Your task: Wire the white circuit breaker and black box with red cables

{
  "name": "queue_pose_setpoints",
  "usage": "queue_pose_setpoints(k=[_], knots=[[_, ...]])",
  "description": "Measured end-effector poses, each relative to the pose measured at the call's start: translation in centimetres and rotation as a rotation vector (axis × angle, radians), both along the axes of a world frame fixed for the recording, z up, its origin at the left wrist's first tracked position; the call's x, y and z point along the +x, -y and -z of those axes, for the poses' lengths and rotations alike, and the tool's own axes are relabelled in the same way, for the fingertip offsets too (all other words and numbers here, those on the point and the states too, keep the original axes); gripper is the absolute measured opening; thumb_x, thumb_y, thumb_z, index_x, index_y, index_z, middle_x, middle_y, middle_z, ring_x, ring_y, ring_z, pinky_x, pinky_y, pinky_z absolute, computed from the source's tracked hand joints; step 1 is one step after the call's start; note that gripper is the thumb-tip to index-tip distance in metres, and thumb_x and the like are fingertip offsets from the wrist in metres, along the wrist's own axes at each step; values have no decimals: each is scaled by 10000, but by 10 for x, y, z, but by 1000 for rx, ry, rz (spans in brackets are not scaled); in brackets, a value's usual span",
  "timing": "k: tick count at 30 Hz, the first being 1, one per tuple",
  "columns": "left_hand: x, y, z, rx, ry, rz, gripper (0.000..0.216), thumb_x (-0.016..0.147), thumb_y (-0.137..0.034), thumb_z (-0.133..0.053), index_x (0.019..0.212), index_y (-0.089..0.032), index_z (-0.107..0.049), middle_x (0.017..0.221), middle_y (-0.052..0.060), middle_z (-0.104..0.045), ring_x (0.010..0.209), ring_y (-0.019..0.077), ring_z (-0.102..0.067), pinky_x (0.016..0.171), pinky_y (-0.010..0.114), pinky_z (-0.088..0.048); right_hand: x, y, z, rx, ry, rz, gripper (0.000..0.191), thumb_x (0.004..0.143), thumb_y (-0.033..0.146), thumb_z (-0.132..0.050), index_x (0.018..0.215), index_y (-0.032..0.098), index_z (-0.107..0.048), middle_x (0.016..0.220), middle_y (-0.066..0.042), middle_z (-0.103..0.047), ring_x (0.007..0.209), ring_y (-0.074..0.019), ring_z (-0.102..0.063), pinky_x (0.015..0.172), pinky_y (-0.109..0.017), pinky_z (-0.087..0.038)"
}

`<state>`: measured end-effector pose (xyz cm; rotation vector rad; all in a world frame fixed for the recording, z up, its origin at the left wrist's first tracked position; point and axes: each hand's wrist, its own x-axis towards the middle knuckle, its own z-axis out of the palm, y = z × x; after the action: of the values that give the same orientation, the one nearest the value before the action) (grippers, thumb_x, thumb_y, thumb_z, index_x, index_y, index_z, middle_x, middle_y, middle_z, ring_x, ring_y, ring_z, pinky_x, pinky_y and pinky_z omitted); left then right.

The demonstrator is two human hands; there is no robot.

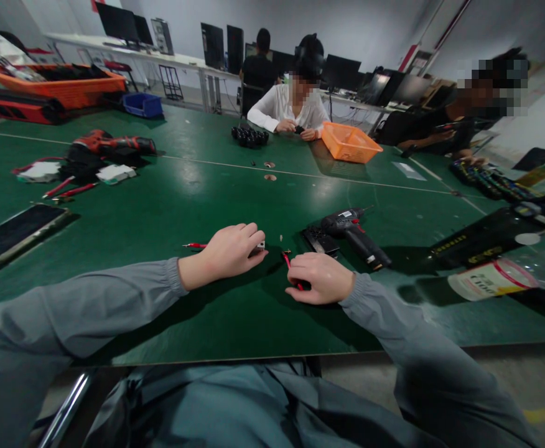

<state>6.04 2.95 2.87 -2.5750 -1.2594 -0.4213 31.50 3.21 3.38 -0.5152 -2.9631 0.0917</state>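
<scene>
My left hand (pixel 228 255) is closed around a small white block (pixel 260 246), most of it covered by the fingers. A red lead (pixel 196 246) with a thin metal tip sticks out on the left, behind that hand. In my right hand (pixel 321 278), the curled fingers grip a short red cable (pixel 287 259) with a brass-coloured end pointing away from me. Just beyond the right hand lies a black cordless screwdriver (pixel 347 229) on its side, its bit pointing to the far right.
On the green table (pixel 170 205) lie a phone (pixel 20 233), a red drill (pixel 109 144) and white blocks (pixel 116 173) with red leads. Bottles (pixel 491 279) lie at right. A person in white (pixel 291 102) sits opposite by an orange basket (pixel 349 144); another person sits far right.
</scene>
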Motion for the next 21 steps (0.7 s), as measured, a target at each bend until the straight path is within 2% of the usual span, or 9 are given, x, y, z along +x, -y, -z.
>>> queue_pose_setpoints(k=[6, 11, 15, 21], knots=[[0, 0, 0, -6, -3, -4, 237, 953, -382, -503, 938, -162, -587, 901, 70, -594, 776, 185, -574, 607, 299, -390, -1, 1, 2, -36, 16, 18, 288, 923, 345, -562, 680, 192, -540, 693, -9, -558, 671, -141, -502, 658, -276, -334], [0, 0, 0, -2, -4, -1, 241, 956, -385, -496, 940, -162, -587, 899, 66, -590, 773, 185, -569, 602, 300, -391, 4, -3, -4, -31, 61, 165, 272, 906, 321, -580, 681, 192, -499, 668, 4, -560, 616, -129, -486, 601, -277, -287], [0, 0, 0, -2, -6, 5, 246, 953, -391, -500, 946, -161, -587, 898, 65, -590, 760, 183, -563, 594, 301, -388, 7, -1, -5, -11, 63, 313, 209, 894, 339, -587, 754, 194, -531, 680, 8, -595, 575, -124, -489, 559, -279, -245], [-2, -1, -3, -42, -20, 29, 234, 941, -382, -514, 962, -158, -579, 922, 73, -597, 779, 184, -576, 607, 294, -403, 5, 0, -2, 26, 63, 338, 133, 889, 263, -548, 774, 196, -556, 704, 1, -620, 576, -127, -518, 558, -279, -250]])
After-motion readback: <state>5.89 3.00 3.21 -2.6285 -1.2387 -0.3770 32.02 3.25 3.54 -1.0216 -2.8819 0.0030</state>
